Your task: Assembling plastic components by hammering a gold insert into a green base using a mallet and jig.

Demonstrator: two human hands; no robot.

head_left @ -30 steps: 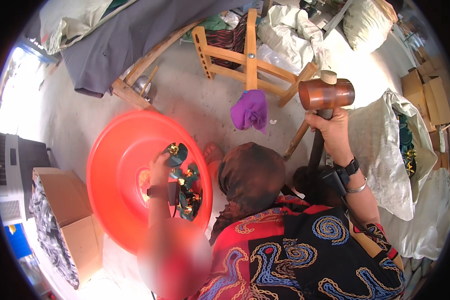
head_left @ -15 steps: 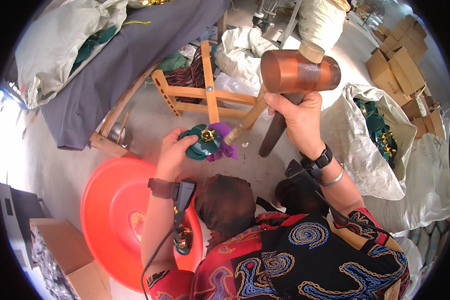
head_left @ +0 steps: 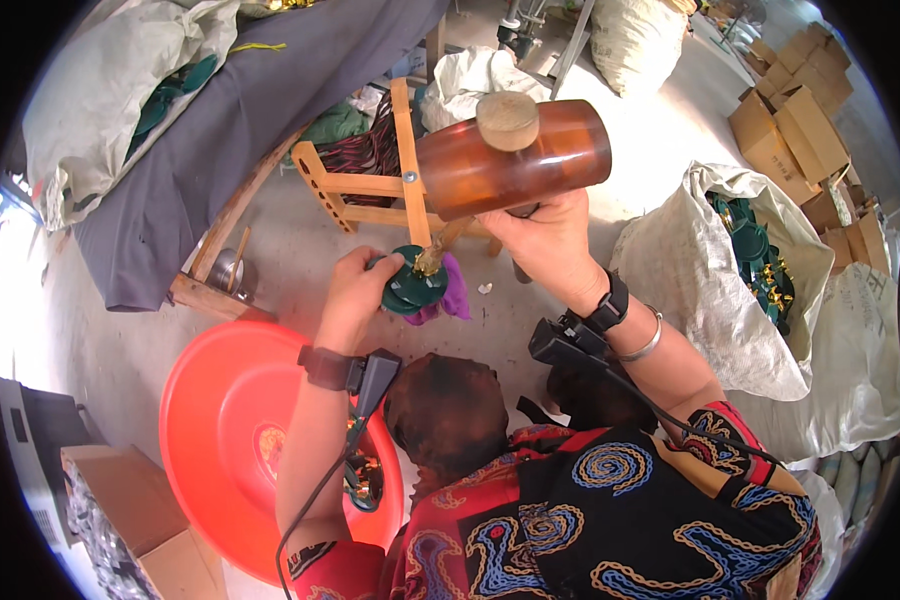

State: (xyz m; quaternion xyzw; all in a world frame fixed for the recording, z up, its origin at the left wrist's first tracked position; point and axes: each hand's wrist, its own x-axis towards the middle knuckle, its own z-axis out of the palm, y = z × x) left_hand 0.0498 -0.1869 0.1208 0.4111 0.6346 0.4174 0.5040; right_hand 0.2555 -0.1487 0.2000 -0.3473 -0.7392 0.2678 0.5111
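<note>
My left hand is closed on the edge of a stack of round dark-green discs. A small gold star-shaped piece sits at the discs' upper edge, with purple cloth just behind. My right hand grips a mallet with a big amber-brown barrel head; a pale wooden stub tops the head, and most of the handle is hidden. From beneath the head slopes a pale wooden rod, its tip meeting the gold piece. Whether my right hand holds this rod too, I cannot tell.
A slatted wooden stand is just beyond the discs. The red basin stands lower left, with gold and green pieces inside. At right, a white sack holds more green and gold parts. A grey-draped table is upper left; cardboard boxes are upper right.
The mallet has moved left and turned, its head now nearly above the discs. The rod's tip has shifted onto the gold piece. My left hand keeps its hold on the discs.
</note>
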